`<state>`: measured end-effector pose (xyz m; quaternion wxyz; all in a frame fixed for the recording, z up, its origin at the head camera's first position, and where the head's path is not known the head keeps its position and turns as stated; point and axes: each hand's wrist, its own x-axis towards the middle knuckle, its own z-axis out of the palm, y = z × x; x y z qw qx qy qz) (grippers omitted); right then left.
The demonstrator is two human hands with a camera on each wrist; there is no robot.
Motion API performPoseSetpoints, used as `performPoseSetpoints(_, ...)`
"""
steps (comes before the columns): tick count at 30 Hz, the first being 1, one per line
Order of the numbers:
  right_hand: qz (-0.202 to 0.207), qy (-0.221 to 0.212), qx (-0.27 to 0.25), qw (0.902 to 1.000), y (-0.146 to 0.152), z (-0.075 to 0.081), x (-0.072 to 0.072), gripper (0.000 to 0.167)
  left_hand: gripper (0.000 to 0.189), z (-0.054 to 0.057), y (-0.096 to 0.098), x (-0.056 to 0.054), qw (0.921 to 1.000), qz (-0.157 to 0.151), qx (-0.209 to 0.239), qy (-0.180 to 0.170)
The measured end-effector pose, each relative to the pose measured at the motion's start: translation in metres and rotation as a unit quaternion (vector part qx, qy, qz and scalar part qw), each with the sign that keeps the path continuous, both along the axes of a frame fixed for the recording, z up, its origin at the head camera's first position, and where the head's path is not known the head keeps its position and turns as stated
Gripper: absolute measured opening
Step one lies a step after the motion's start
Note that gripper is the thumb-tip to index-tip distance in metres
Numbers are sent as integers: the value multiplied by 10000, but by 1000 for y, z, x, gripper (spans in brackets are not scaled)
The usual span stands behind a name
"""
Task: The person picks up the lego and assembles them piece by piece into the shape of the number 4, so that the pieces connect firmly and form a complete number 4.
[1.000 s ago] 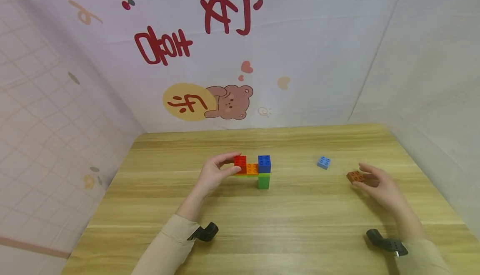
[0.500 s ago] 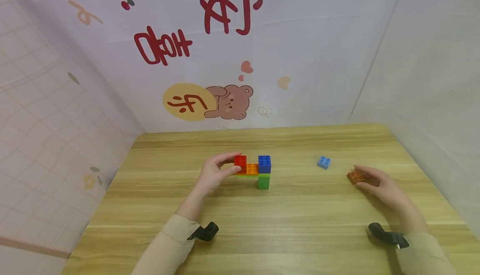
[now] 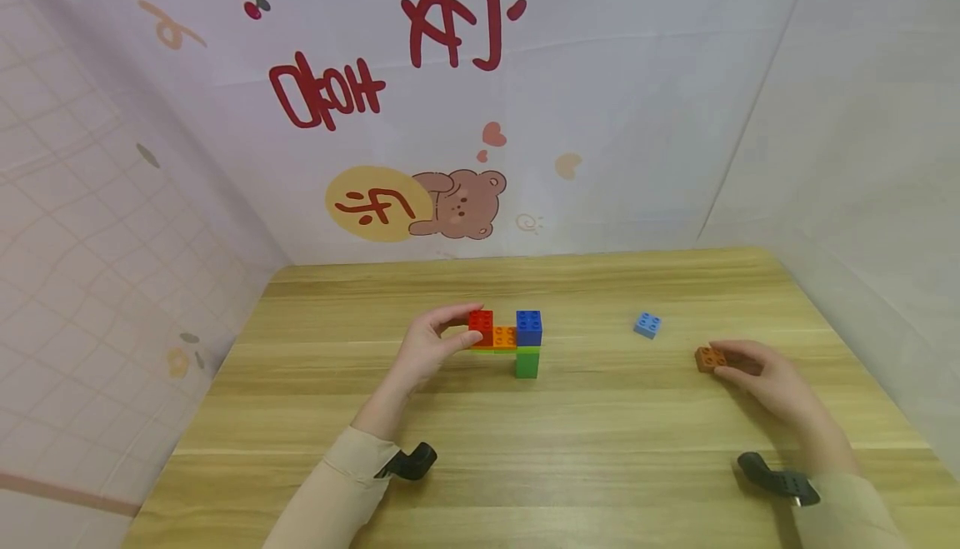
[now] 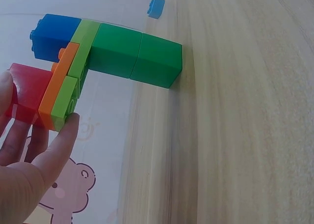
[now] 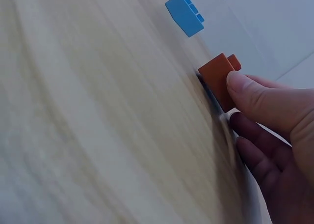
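My left hand (image 3: 429, 347) grips the red brick (image 3: 481, 328) at the left end of a joined toy-brick structure. In the left wrist view the thumb lies on the red brick, and one fingertip touches the lime-green bricks (image 4: 64, 98) under the orange brick (image 4: 58, 84). A dark blue brick (image 3: 528, 328) tops the other end, above a column of green bricks (image 4: 135, 54) standing on the table. Over at the right, my right hand (image 3: 765, 378) pinches a brown brick (image 5: 216, 81) between thumb and fingers; a narrow dark shadow shows beneath it.
A light blue brick (image 3: 648, 325) lies on the wooden table (image 3: 600, 449), left of and behind the brown one. White printed cloth (image 3: 637, 116) rises along the table's back and sides.
The right hand's fingers have closed in on the brown brick, which has turned and shifted slightly toward me. My left hand and the joined structure look unmoved.
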<state>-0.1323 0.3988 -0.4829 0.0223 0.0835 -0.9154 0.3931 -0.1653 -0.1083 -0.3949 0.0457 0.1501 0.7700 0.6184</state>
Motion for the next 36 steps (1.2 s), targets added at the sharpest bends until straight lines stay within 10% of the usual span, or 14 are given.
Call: performPoseSetpoints(36,833,700,-931,9897,-116,28,-18,35,39,12,1,8,9999,-30,75,67)
